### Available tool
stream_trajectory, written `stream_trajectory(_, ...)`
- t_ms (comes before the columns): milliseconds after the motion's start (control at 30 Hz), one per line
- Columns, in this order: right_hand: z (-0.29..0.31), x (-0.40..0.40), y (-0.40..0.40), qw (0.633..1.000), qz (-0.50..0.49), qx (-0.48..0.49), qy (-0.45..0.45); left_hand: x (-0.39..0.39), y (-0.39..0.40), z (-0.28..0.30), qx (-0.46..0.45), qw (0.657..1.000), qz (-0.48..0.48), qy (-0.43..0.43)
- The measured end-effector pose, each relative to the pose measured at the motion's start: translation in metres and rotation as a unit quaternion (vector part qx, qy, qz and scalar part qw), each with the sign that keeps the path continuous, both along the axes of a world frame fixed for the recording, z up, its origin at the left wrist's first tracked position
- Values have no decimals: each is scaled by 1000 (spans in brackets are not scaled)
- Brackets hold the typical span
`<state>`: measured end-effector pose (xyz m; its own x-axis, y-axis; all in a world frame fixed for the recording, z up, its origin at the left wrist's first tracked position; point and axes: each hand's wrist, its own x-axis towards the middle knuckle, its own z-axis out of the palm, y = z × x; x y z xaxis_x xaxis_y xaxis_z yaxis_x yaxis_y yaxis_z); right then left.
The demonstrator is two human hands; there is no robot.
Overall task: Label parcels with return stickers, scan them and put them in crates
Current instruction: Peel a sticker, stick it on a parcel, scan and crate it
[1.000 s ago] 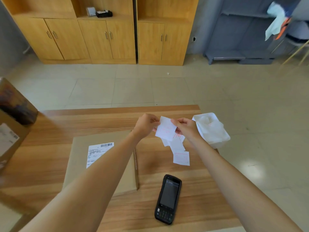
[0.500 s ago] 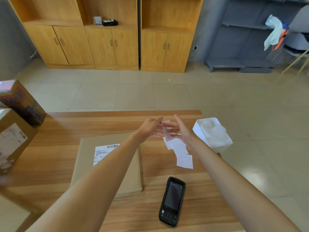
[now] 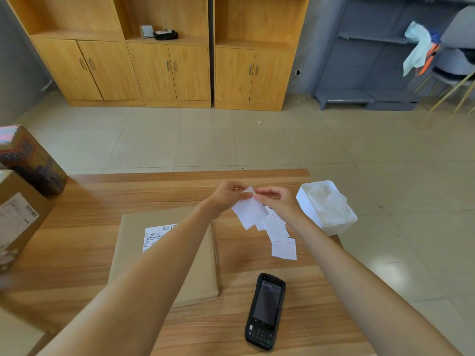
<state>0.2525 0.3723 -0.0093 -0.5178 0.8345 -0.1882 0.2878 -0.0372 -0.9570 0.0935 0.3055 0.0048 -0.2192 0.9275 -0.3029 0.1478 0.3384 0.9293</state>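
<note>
A flat brown parcel (image 3: 133, 242) with a white shipping label (image 3: 154, 236) lies on the wooden table (image 3: 77, 242), partly under my left forearm. Above the table's far middle, my left hand (image 3: 226, 196) and my right hand (image 3: 279, 202) both pinch the top corner of a white sticker sheet (image 3: 249, 214), which hangs tilted between them. Several loose return stickers (image 3: 282, 247) with red print lie on the table beneath my right hand. A black handheld scanner (image 3: 266, 310) lies screen up near the front edge.
A white tray (image 3: 341, 227) holding crumpled white paper sits at the table's right edge. Two cardboard boxes (image 3: 18, 222) stand at the left, one with a colourful print (image 3: 30, 160). Wooden cabinets (image 3: 167, 68) and grey shelving (image 3: 372, 60) line the far wall.
Half a second ago both hands were open-fingered over the stickers; now they pinch a sheet's corner, raised between them. The view has shifted slightly.
</note>
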Motion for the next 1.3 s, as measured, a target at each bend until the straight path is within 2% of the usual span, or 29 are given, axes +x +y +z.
stream_trajectory(467, 6, 0, 0, 999, -12, -42, 17, 1, 3, 2, 1, 998, -47, 47)
stream_trajectory(1300, 0, 6, 9, 998, 0, -55, -5, 2, 13, -2, -16, 997, -63, 52)
